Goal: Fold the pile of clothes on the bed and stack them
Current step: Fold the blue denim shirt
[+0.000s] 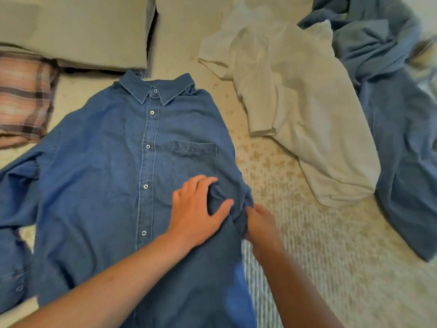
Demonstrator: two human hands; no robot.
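Observation:
A blue denim button-up shirt [113, 176] lies face up on the bed, collar at the far end, chest pocket on the right. My left hand [197, 210] presses flat on it just below the pocket, fingers spread. My right hand [259, 223] grips a bunched fold of the shirt's right edge, where the sleeve is tucked. A white t-shirt [305, 110] lies crumpled to the right. Beyond it sits a heap of light blue garments [387, 95].
Two pale pillows [78, 31] lie at the head of the bed. A plaid folded cloth [23, 98] sits at the far left. The patterned cream bedspread [331, 256] shows at the right of the denim shirt.

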